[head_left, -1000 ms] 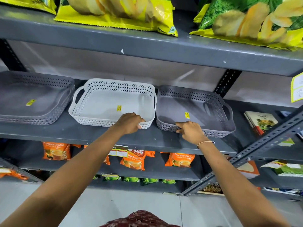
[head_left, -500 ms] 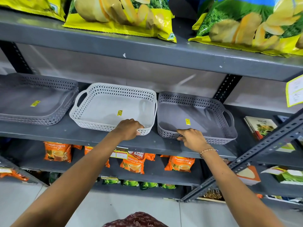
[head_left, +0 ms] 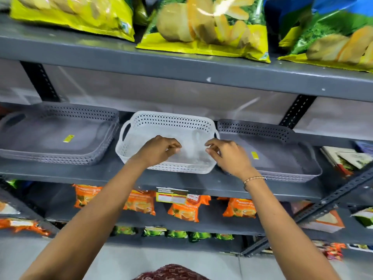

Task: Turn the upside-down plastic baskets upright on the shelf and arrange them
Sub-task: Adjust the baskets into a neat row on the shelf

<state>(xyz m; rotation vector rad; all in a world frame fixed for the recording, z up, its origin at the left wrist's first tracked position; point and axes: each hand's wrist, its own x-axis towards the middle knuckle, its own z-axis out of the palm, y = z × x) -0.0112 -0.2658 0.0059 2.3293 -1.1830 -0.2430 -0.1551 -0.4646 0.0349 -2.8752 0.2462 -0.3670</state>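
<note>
Three perforated plastic baskets stand upright in a row on the middle grey shelf [head_left: 201, 183]. A stack of grey baskets [head_left: 80, 113] is at the left, a white basket [head_left: 171, 120] in the middle, and a grey basket [head_left: 254, 129] at the right, touching the white one. My left hand [head_left: 159, 151] hovers over the white basket's front part, its fingers loosely curled and holding nothing. Over the white basket's right end, next to the grey one, my right hand [head_left: 228, 156] is likewise loosely curled and empty. Motion blur softens both hands.
Large chip bags [head_left: 203, 27] overhang the shelf above. Orange packets [head_left: 185, 209] and green packets fill the lower shelves. Boxes [head_left: 343, 158] lie at the right end of the basket shelf. A slanted metal upright [head_left: 331, 201] crosses at lower right.
My left hand has lifted off the white basket's front rim. My right hand has left the right grey basket and moved left to the white one. The view has shifted right and closer.
</note>
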